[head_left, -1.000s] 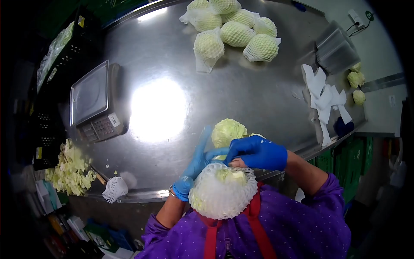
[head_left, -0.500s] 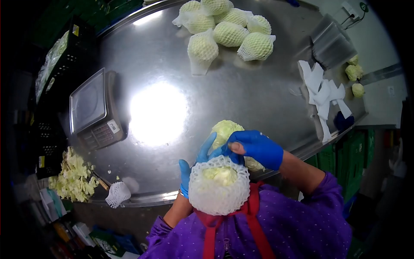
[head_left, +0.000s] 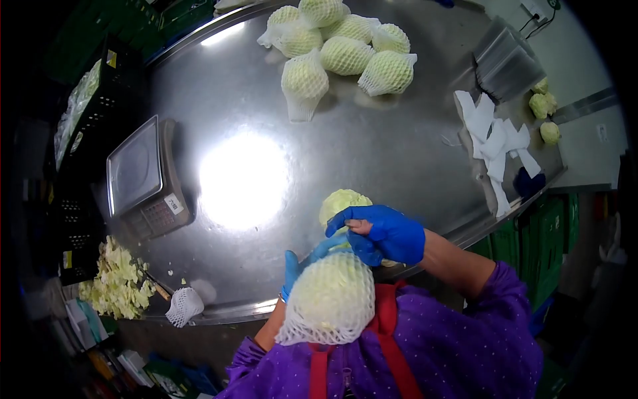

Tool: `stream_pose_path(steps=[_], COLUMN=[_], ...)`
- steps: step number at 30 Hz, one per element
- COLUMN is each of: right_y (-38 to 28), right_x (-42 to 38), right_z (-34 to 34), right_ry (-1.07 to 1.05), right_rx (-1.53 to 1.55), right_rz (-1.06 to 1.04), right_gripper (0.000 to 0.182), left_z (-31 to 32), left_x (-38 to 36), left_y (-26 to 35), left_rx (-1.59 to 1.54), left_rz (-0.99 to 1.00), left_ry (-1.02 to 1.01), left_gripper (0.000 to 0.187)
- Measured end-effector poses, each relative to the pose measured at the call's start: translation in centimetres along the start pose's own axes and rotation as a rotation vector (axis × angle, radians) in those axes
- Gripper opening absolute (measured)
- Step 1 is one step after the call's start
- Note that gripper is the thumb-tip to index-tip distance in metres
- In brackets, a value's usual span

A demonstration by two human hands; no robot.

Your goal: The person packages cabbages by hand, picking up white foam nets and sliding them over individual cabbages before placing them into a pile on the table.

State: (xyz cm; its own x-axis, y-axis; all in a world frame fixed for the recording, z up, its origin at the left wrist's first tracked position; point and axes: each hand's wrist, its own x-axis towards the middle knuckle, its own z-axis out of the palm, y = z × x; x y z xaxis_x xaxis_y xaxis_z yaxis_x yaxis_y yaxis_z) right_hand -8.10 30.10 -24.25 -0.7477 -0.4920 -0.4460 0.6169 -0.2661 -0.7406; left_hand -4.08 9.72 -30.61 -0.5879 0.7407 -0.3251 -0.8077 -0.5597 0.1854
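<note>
A cabbage in a white foam net point(head_left: 329, 299) is held close against my chest. My left hand point(head_left: 300, 267), in a light blue glove, cups its far left side. The net's loose end hangs toward the lower left. My right hand point(head_left: 389, 234), in a darker blue glove with the thumb tip bare, is curled at the far top edge of the netted cabbage; what lies between its fingers is hidden. Just beyond the hands sits a bare cabbage point(head_left: 342, 203), partly covered by the right hand.
Several netted cabbages point(head_left: 345, 55) lie at the back of the steel table point(head_left: 399, 146). A scale point(head_left: 143, 176) stands left, near trimmed leaves point(head_left: 116, 282), a knife point(head_left: 159, 289) and an empty foam net point(head_left: 184, 306). White foam strips point(head_left: 495, 143) and clear plastic point(head_left: 505, 60) lie right.
The netted cabbage has turned: its top opening faced up, and now the net covers the visible side with its end toward my body. My right hand has shifted slightly left and down.
</note>
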Motion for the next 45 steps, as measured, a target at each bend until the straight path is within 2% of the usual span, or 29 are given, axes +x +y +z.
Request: stream_pose_path(steps=[3,4,7,10,11,13,14,16,18,20,21,22,23,25,28,29,31,32,33,34,35,36,37,38,39,40,41,43,45], right_y=[-0.4,0.1,0.9,2.2,1.5,0.7,0.2,-1.7,-5.4,-9.8,-11.7,-13.5,-15.0,-17.3,-18.4,-18.1,-16.1,-15.3,-14.7,-12.2,-9.3,-6.8,-4.1,-2.2,-2.6,-0.8,0.8,2.1,2.0], right_x=[0.0,-0.2,-1.0,0.8,1.4,3.3,4.5,7.1,9.3,11.4,12.3,13.1,14.1,17.0,21.0,21.8,23.8,20.2,16.0,13.9,12.3,8.9,6.2,3.8,0.5,-1.2,-2.5,-3.7,-3.7], right_z=[-0.7,-1.3,0.6,-2.3,-3.7,-5.9,-6.9,-9.3,-12.9,-16.6,-18.2,-19.4,-20.5,-23.3,-26.2,-27.1,-31.3,-29.0,-26.3,-28.2,-30.3,-32.1,-35.8,-38.6,-37.3,-38.0,-39.9,-42.2,-44.4], right_ry=[0.176,0.027,-0.353,-0.108,-0.121,-0.016,0.054,0.199,0.239,0.218,0.207,0.382,0.555,0.771,1.022,1.109,1.013,1.059,1.103,1.196,1.265,1.404,1.518,1.621,1.744,1.871,1.778,1.785,1.788], right_rx=[-0.363,-0.326,-1.02,-0.453,-0.139,-0.134,-0.139,-0.147,0.098,0.08,0.071,0.065,0.064,0.032,-0.065,-0.102,-0.2,-0.285,-0.385,-0.558,-0.737,-1.009,-1.117,-1.222,-1.157,-1.336,-1.324,-1.208,-1.101], right_rz=[-0.002,-0.231,-0.614,-0.295,-0.362,-0.532,-0.595,-0.725,-0.633,-0.661,-0.676,-0.611,-0.539,-0.496,-0.463,-0.449,-0.69,-0.736,-0.782,-0.782,-0.77,-0.788,-0.708,-0.63,-0.206,-0.116,0.189,0.063,-0.029], right_gripper=[0.033,0.04,0.059,0.065,0.067,0.07,0.069,0.067,0.065,0.068,0.069,0.073,0.077,0.083,0.083,0.082,0.073,0.067,0.061,0.058,0.055,0.05,0.05,0.05,0.049,0.048,0.041,0.028,0.021], left_z=[0.4,0.0,-2.9,-0.6,-0.3,1.0,2.5,5.5,7.6,8.2,10.3,11.4,12.2,13.9,12.8,11.4,8.1,11.4,9.9,9.4,6.6,4.9,2.5,1.3,0.6,-0.8,-1.8,-1.4,-1.1], left_x=[-0.4,-0.6,-2.6,-1.1,-0.1,2.8,4.8,10.0,16.3,23.6,26.0,29.1,31.1,34.9,40.0,40.9,41.8,37.2,36.0,33.3,31.4,27.9,24.4,20.7,17.6,15.1,13.4,11.5,10.3], left_y=[0.3,0.5,0.5,1.1,2.1,5.4,6.9,10.4,13.5,17.4,18.0,18.8,19.6,20.1,20.3,20.4,20.2,18.2,18.1,17.5,17.3,16.6,16.3,15.1,13.5,11.9,10.5,8.1,7.2], left_rx=[0.099,0.084,-0.001,-0.075,-0.084,-0.105,0.064,0.405,0.738,0.867,0.838,0.859,0.874,0.911,1.325,1.441,1.641,1.348,1.352,1.406,1.54,1.447,1.634,1.597,1.604,1.575,1.546,1.596,1.435], left_rz=[-0.101,-0.088,-0.075,0.056,0.009,-0.089,-0.066,-0.099,-0.116,-0.196,-0.113,-0.006,-0.053,0.063,0.186,0.325,0.583,0.463,0.559,0.558,0.695,0.463,0.402,0.306,0.256,0.219,0.187,0.206,0.264], left_ry=[-0.013,0.047,0.205,0.15,0.069,-0.079,0.029,-0.011,-0.004,0.007,0.048,0.239,0.08,0.209,0.377,0.339,0.199,0.158,0.023,0.031,-0.004,0.091,0.112,0.196,0.211,0.225,0.237,0.241,0.26], left_gripper=[0.098,0.097,0.094,0.093,0.092,0.091,0.086,0.077,0.083,0.083,0.082,0.083,0.079,0.078,0.082,0.084,0.089,0.086,0.075,0.066,0.056,0.043,0.034,0.032,0.036,0.039,0.041,0.045,0.045])
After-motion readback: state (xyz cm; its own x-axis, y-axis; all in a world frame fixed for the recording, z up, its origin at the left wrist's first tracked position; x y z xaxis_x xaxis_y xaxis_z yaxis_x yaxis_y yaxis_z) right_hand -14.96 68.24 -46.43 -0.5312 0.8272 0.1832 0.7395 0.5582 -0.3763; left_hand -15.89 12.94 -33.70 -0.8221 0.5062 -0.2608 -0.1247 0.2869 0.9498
